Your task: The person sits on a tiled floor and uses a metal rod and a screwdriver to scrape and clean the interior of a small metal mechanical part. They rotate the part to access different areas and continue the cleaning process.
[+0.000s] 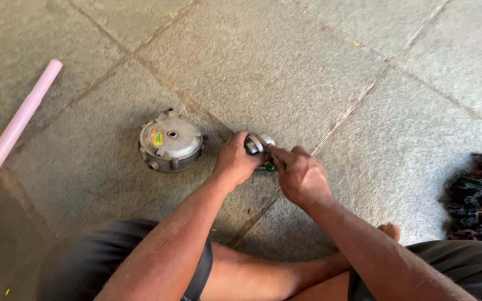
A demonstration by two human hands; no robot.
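Left hand point(234, 160) and right hand point(299, 175) grip a small metal part point(256, 143) beside a round grey housing point(170, 140).

- Soft, even daylight falls on the stone floor point(319, 67); nothing is harshly lit.
- The light is brighter toward the upper right, and the lower left corner falls dim.
- A faint, diffuse shadow lies around the round metal housing point(170, 140), darkest at its lower left.
- A small glare spot shines on the metal part point(259, 142) between the left hand point(235, 159) and right hand point(301, 175).
- The centre is sharp; the floor's grain reads clearly.
- The shorts point(112, 256) at the bottom edge are soft and blurred.
- The pink pipe point(12, 131) bends slightly near the left edge.
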